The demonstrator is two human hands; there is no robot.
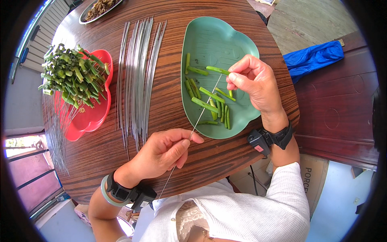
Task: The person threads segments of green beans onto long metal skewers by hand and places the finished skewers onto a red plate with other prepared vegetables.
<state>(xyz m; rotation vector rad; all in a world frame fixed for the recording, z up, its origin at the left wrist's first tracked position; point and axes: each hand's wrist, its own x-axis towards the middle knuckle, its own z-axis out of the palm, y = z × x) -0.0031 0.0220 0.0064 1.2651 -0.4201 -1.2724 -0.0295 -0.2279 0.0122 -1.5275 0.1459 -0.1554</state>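
My left hand point(169, 151) grips a thin metal skewer point(198, 119) between thumb and fingers. Two cut green stem pieces point(205, 105) are threaded on its upper part, above a green plastic tray point(211, 36). A third green stem piece point(216, 70) is pinched in my right hand point(252, 80), at the skewer's upper end; whether the tip has pierced it I cannot tell. Several loose cut stems point(190, 88) lie in the tray. To the left, many bare metal skewers point(137, 78) lie side by side on the wooden table point(169, 60).
A red plastic tray point(98, 121) at the left bears a pile of skewered green stems point(75, 75), their skewers hanging over its near side. An oval dish of brown food point(101, 10) stands at the far left. Blue fabric point(314, 59) lies beyond the table's right edge.
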